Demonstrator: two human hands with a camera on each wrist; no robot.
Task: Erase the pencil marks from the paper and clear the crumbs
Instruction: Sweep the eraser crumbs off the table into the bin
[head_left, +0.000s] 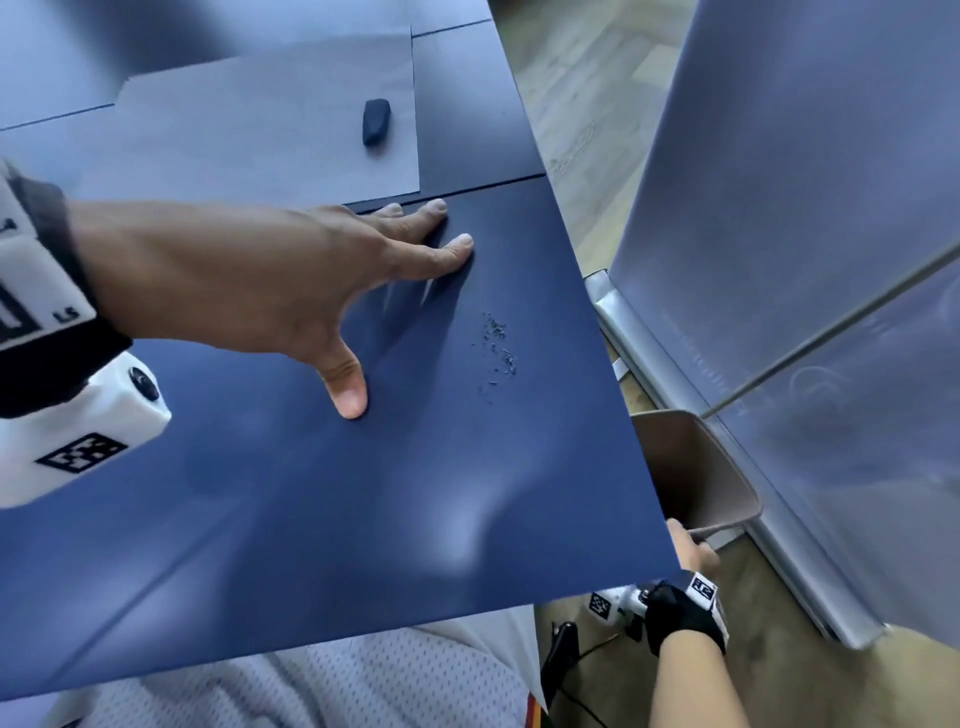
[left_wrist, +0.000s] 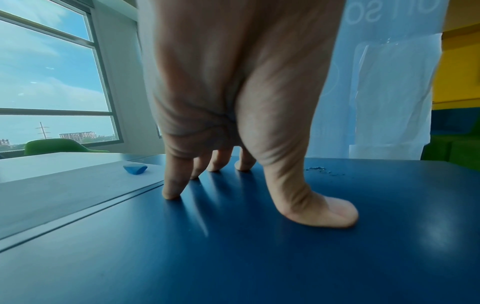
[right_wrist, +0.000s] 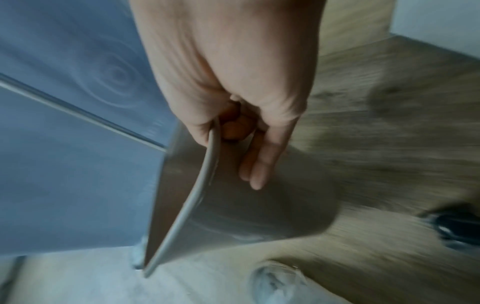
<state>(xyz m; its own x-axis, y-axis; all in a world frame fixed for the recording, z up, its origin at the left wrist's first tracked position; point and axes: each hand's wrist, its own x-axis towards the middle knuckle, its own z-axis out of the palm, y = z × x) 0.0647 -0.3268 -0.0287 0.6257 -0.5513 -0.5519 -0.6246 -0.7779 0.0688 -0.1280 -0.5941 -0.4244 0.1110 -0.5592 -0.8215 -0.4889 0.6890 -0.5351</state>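
bin: near side hidden under table | right wrist view: motion-blurred | paper: marks unreadable

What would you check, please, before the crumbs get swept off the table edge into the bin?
1. Crumbs gathered near the table edge: ok.
2. Left hand flat on the table beside the crumbs, ready to sweep: ok.
3. Right hand grips the bin rim: ok.
4. Bin mouth directly under the crumbs' edge: not ok, it sits nearer the person.
5. Eraser out of the sweep path, on the paper: ok.
6. Pencil marks gone: cannot tell.
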